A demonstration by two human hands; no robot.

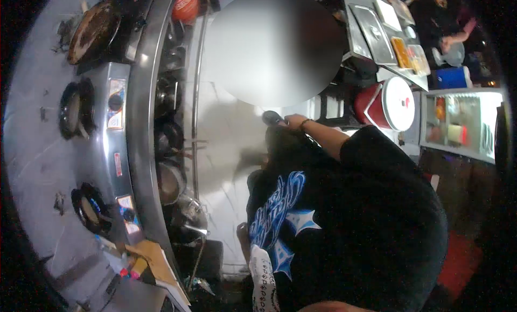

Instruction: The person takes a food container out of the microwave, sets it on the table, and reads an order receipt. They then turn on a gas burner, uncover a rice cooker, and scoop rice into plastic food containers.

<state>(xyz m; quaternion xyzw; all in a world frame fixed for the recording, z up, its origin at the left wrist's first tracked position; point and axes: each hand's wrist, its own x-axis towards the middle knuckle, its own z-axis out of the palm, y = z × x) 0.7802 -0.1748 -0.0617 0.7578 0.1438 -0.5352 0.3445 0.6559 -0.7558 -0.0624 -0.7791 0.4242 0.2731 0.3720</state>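
Observation:
My right hand point(295, 121) is at the end of an outstretched arm, with a dark band at the wrist. Its fingers look curled. A dark rounded thing point(273, 118) lies right at the fingertips, and I cannot make out what it is or whether it is held. Of my left arm point(336, 307) only a strip shows at the bottom edge; that hand is out of frame. My black shirt point(366, 215) with blue and white print fills the lower right. A white patterned cloth point(263, 277) hangs beside it.
A steel stove point(110, 161) runs down the left, with dark burners and a round pan point(94, 32). Pots point(171, 180) sit on a shelf under it. Upper right are a red cooler point(371, 104), a steel counter point(371, 34), a lit glass-front fridge point(460, 123) and another person point(441, 21).

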